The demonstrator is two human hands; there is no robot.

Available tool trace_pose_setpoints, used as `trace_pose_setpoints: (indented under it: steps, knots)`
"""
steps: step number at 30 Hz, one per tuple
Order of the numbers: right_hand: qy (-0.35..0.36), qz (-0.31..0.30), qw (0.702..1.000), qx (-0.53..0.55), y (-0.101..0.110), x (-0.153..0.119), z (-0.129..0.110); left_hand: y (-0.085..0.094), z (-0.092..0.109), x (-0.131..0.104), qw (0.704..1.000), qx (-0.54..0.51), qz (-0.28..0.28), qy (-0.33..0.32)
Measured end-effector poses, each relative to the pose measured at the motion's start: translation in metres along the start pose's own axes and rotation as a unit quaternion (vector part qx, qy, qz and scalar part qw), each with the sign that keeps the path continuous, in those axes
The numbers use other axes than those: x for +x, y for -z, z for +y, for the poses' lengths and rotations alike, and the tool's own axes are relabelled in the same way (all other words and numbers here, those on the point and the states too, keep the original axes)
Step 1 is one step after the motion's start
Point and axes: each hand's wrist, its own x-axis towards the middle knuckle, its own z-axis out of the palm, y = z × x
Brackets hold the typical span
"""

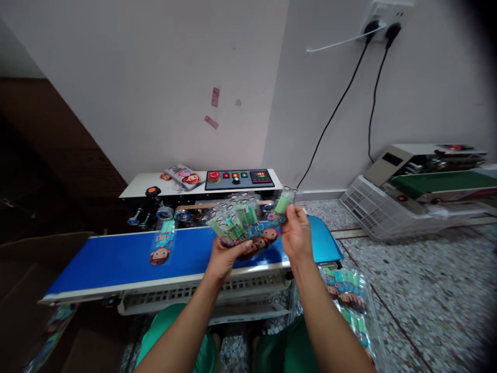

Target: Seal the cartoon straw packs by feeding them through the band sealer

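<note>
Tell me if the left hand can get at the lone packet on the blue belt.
Probably not to grip it, since the left hand holds a bunch of packets; the way itself looks free, with bare blue belt between that hand and the lone packet.

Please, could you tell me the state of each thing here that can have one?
Left hand: closed on a bunch of packets
Bunch: fanned out, above the belt
Right hand: pinching a single packet
Belt packet: lying flat
Belt: running or stopped, cannot tell
Display: lit
Red button: pressed or not, cannot tell
Plugs: in the socket
</note>
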Motion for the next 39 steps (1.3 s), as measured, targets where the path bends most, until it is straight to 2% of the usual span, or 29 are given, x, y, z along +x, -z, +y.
trace_pose_setpoints:
  steps: [3, 6, 8, 11, 14, 17, 19, 21, 23, 25, 27, 29, 31, 34, 36, 39]
  knots:
    - [0.043, 0.057, 0.987, -0.145, 0.033, 0.021, 0.007, 0.005, 0.001, 0.001, 1.0, 0.0, -0.012, 0.022]
    - [0.031, 0.059, 0.937, -0.344, 0.07, 0.039, 0.02, 0.007, 0.002, 0.003, 1.0, 0.005, -0.005, 0.016]
    - [0.011, 0.047, 0.899, -0.435, 0.086, 0.047, 0.029, 0.007, 0.003, 0.003, 1.0, 0.005, -0.002, 0.011]
    - [-0.001, 0.038, 0.865, -0.5, 0.088, 0.053, 0.042, 0.004, 0.003, 0.002, 1.0, 0.004, -0.005, 0.013]
    - [0.003, 0.025, 0.85, -0.527, 0.072, 0.053, 0.052, 0.003, 0.001, 0.0, 1.0, 0.004, -0.007, 0.028]
    - [0.016, -0.01, 0.844, -0.536, 0.051, 0.046, 0.053, 0.003, 0.0, 0.0, 0.999, 0.009, -0.007, 0.037]
    - [0.052, -0.021, 0.852, -0.52, 0.036, 0.038, 0.045, 0.003, -0.001, 0.0, 1.0, 0.01, 0.001, 0.028]
    - [0.091, -0.039, 0.887, -0.45, 0.021, 0.025, 0.028, 0.004, -0.002, 0.001, 1.0, 0.014, 0.012, 0.014]
    - [0.09, -0.103, 0.937, -0.322, 0.006, 0.01, 0.01, 0.005, -0.003, 0.003, 1.0, 0.025, 0.017, 0.0]
    - [0.081, -0.159, 0.954, -0.239, -0.008, -0.005, -0.004, 0.006, -0.005, 0.004, 0.999, 0.031, 0.024, -0.016]
    - [0.087, -0.162, 0.961, -0.208, -0.018, -0.016, -0.012, 0.007, -0.007, 0.004, 0.999, 0.029, 0.031, -0.027]
    - [0.109, -0.117, 0.967, -0.198, -0.022, -0.021, -0.014, 0.007, -0.007, 0.004, 0.999, 0.025, 0.033, -0.026]
    - [0.138, -0.054, 0.971, -0.188, -0.019, -0.018, -0.013, 0.006, -0.007, 0.003, 0.999, 0.021, 0.033, -0.016]
    - [0.155, 0.04, 0.963, -0.219, 0.001, -0.002, -0.009, 0.007, -0.006, 0.004, 0.999, 0.012, 0.033, 0.001]
    - [0.142, 0.076, 0.941, -0.296, 0.023, 0.013, -0.003, 0.009, -0.006, 0.004, 1.0, 0.013, 0.021, 0.017]
    - [0.12, 0.066, 0.882, -0.45, 0.057, 0.033, 0.01, 0.011, -0.005, 0.005, 1.0, 0.018, 0.005, 0.023]
